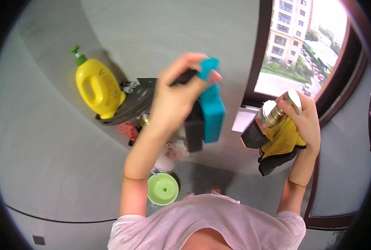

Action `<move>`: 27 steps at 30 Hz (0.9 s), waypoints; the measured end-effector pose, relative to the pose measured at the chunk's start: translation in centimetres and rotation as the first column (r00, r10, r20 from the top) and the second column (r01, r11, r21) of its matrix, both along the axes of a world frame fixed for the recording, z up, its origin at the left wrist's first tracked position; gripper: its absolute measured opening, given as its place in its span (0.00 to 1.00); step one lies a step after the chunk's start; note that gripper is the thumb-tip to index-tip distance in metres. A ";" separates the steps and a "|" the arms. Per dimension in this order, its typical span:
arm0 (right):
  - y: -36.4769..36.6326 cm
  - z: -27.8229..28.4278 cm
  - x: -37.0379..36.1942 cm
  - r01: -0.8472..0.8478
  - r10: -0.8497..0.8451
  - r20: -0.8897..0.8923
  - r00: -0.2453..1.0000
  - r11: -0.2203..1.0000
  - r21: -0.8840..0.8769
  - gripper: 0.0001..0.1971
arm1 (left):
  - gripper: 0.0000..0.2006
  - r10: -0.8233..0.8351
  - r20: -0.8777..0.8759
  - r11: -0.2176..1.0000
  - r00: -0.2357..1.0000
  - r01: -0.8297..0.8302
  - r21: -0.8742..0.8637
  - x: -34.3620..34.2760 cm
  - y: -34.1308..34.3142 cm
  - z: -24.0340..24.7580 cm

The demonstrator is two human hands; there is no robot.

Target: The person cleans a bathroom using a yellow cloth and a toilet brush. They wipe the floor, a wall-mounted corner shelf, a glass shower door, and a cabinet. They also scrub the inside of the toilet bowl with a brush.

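My left hand [171,98] is raised in front of the wall, its fingers closed around the tops of two bottles. One is a teal rectangular bottle [213,118]; the other, a black bottle [194,131], hangs right beside it. Both are slightly smeared by motion. Over by the window, my right hand [307,121] grips a dark pump bottle [253,134] near its gold and white pump head, the bottle tilted. The same hand also holds a yellow cloth [283,137] with a black edge, which droops below the fingers.
On a dark corner shelf [131,109] at the left stands a large yellow pump jug [103,83] with a green top. Beneath it are a red item [128,130] and a pale bath puff [178,149]. A light green basin [163,196] sits low down. The dark-framed window [252,54] is at the upper right.
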State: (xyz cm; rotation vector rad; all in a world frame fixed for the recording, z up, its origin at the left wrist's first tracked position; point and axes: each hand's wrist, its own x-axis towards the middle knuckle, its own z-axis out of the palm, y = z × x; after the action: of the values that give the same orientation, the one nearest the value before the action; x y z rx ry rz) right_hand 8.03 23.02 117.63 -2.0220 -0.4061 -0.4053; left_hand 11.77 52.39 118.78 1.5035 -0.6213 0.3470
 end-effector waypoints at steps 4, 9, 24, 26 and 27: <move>-5.9 -3.1 -1.0 0.136 -0.138 -0.049 0.989 0.989 -0.051 0.10 | 0.09 -0.297 0.053 0.954 0.954 0.293 0.064 1.9 -9.7 -8.2; -12.2 -8.2 1.4 0.213 -0.215 -0.062 0.975 0.977 -0.026 0.12 | 0.08 -0.287 -0.082 0.957 0.954 0.281 -0.076 5.8 -19.3 -15.9; -16.6 -19.2 13.1 0.182 -0.158 -0.173 0.972 0.975 0.129 0.11 | 0.16 -0.081 0.016 0.997 0.997 0.081 0.011 16.2 -26.1 -25.4; -16.6 -19.1 13.3 0.178 -0.153 -0.181 0.972 0.976 0.128 0.11 | 0.26 -0.104 -0.075 0.994 0.992 0.106 0.015 15.4 -25.9 -24.5; -16.7 -19.3 13.3 0.188 -0.170 -0.161 0.972 0.977 0.105 0.13 | 0.35 -0.020 -0.001 0.987 1.000 0.020 0.157 15.0 -25.4 -24.3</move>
State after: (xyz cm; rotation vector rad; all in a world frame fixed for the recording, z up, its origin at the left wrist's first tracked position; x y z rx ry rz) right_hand 21.31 6.31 98.29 -1.9629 -0.1028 -0.3747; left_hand 26.75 26.95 94.44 1.6461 -0.6764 0.2883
